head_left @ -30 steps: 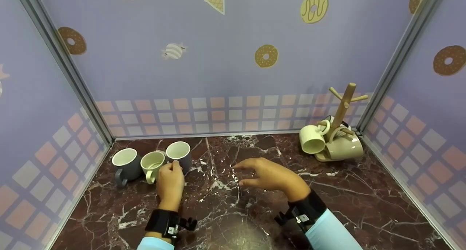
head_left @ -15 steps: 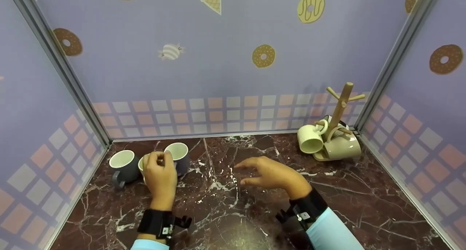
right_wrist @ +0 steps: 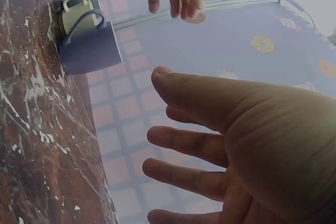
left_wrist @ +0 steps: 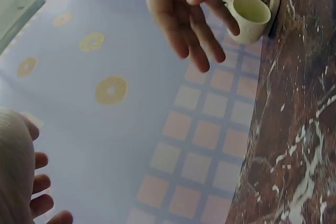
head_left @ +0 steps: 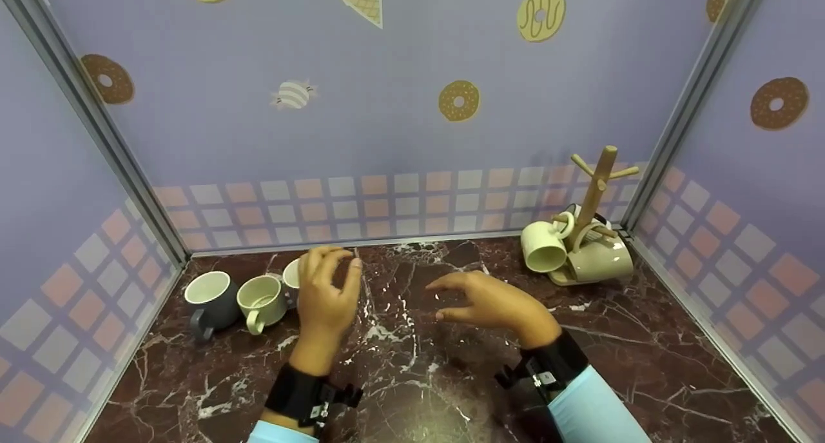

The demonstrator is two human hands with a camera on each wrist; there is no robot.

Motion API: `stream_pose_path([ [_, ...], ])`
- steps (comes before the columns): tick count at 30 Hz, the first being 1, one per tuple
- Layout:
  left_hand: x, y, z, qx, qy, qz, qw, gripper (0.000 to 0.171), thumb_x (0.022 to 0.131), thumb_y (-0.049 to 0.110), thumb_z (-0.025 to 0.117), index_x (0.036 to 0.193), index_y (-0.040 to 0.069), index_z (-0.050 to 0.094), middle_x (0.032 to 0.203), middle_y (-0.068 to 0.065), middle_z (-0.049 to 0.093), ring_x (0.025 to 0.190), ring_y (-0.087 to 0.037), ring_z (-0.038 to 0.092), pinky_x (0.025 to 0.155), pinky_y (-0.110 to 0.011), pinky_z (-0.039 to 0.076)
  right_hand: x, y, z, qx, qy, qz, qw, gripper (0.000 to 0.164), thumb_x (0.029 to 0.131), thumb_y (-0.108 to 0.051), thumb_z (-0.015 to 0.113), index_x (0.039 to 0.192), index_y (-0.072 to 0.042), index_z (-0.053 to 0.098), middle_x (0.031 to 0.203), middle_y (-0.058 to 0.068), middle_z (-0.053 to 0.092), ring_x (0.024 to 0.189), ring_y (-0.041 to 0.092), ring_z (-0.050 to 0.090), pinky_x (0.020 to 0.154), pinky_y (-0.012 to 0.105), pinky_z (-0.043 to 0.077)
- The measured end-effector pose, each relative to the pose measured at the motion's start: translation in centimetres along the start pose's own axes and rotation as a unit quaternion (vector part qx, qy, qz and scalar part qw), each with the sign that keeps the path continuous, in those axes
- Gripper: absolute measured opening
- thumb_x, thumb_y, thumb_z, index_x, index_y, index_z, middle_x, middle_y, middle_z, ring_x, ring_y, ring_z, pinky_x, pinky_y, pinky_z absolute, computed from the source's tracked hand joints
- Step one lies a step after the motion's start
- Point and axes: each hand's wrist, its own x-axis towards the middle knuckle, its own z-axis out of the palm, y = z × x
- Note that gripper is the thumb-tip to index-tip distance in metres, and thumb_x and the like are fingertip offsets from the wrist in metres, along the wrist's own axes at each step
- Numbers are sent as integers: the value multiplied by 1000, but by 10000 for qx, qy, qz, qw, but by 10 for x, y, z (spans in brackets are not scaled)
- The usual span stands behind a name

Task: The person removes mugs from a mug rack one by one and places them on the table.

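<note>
My left hand (head_left: 327, 295) is raised above the table with fingers relaxed and holds nothing; it overlaps part of a purple-grey mug (head_left: 292, 276). In the right wrist view that mug (right_wrist: 93, 51) stands upright, its handle showing. Beside it are a pale yellow-green mug (head_left: 261, 301) and a dark grey mug (head_left: 214, 303), both upright with handles toward me. My right hand (head_left: 493, 304) hovers over the middle of the table, fingers spread loosely and thumb apart, touching nothing.
A wooden mug tree (head_left: 596, 195) stands in the back right corner. On its lower pegs hang a cream mug (head_left: 540, 242), a beige mug (head_left: 602, 262) and another partly hidden behind. Patterned walls (head_left: 399, 133) enclose the marbled table (head_left: 412, 391).
My left hand has left the purple-grey mug's handle area, passed over the yellow-green mug, and risen to the right with fingers loosened. The right hand has barely moved; the head view has shifted slightly.
</note>
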Motion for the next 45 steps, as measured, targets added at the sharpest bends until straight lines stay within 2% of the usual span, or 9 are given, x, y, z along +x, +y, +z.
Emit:
stream_pose_path([
  [3, 0, 7, 8, 12, -462, 215, 9987, 25, 104, 21, 74, 119, 2, 80, 128, -18, 74, 128, -40, 64, 115, -61, 53, -1, -1, -2, -61, -2, -65, 10000, 57, 104, -40, 82, 156, -19, 68, 160, 5, 70, 149, 31, 67, 129, 55, 52],
  [7, 0, 13, 16, 44, -890, 387, 9953, 31, 107, 25, 75, 129, 4, 81, 135, -16, 76, 136, -39, 66, 122, -57, 52, -3, -3, -4, -115, 1, -149, 9998, 57, 104, -39, 83, 155, -20, 69, 160, 5, 70, 147, 30, 68, 129, 55, 53],
  [15, -5, 20, 25, 344, -1342, 380, 9896, 41, 112, 31, 70, 140, 4, 77, 147, -19, 74, 144, -43, 65, 129, -62, 49, -6, -2, -11, -222, 135, -276, 9993, 56, 103, -35, 84, 153, -15, 70, 157, 8, 72, 141, 30, 73, 123, 53, 58],
  [23, -17, 32, 36, 392, -2041, 277, 9778, 50, 114, 41, 65, 149, 5, 72, 158, -17, 69, 152, -44, 60, 132, -65, 46, -21, 3, -31, -243, 390, 117, 9989, 57, 104, -38, 83, 154, -15, 69, 154, 9, 75, 134, 30, 77, 118, 55, 62],
  [25, -21, 36, 39, 408, -2237, 266, 9734, 52, 115, 42, 64, 151, 6, 70, 161, -17, 67, 153, -45, 59, 132, -67, 44, -26, 7, -39, -315, 486, 146, 9982, 56, 105, -35, 83, 155, -14, 69, 152, 10, 76, 124, 31, 79, 113, 55, 64],
  [30, -31, 45, 44, 478, -2736, 215, 9604, 55, 115, 46, 61, 156, 10, 66, 168, -14, 61, 160, -44, 53, 134, -69, 40, -34, 17, -65, -588, 740, 469, 9944, 56, 104, -29, 83, 155, -11, 68, 155, 12, 73, 129, 36, 77, 118, 58, 61],
  [34, -36, 50, 45, 503, -3155, 115, 9475, 59, 116, 49, 58, 162, 13, 61, 176, -11, 52, 166, -41, 45, 137, -69, 35, -39, 21, -94, -862, 954, 908, 9875, 56, 105, -30, 81, 157, -14, 67, 165, 13, 65, 148, 41, 66, 128, 63, 51],
  [38, -40, 55, 47, 494, -3361, 187, 9404, 62, 116, 52, 56, 165, 15, 58, 179, -8, 48, 170, -40, 41, 139, -68, 32, -42, 28, -127, -1378, 1260, 1142, 9758, 54, 108, -28, 77, 157, -9, 65, 173, 18, 54, 162, 48, 50, 135, 67, 40],
  [45, -47, 65, 48, 447, -3592, 560, 9305, 61, 116, 51, 57, 166, 16, 58, 179, -5, 48, 170, -36, 41, 139, -64, 34, -47, 48, -184, -1951, 1667, 1789, 9498, 51, 116, -28, 65, 159, -2, 59, 182, 24, 37, 172, 52, 28, 141, 71, 23],
])
